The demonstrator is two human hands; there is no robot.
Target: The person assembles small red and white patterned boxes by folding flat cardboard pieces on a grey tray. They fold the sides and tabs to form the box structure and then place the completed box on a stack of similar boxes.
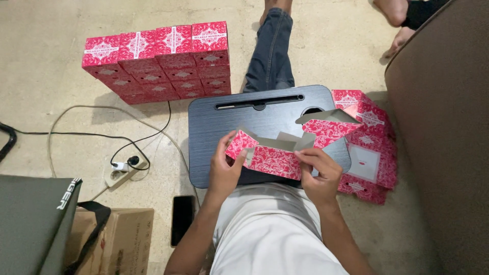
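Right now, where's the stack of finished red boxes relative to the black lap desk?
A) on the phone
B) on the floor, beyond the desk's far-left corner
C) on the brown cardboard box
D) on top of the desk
B: the stack of folded red patterned boxes stands on the floor beyond the far-left corner of the black lap desk, apart from it; both hands work a half-folded red carton over the desk.

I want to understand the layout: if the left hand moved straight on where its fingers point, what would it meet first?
Probably the red patterned box that the left hand already grips at its folded end; beyond it lies the black lap desk.
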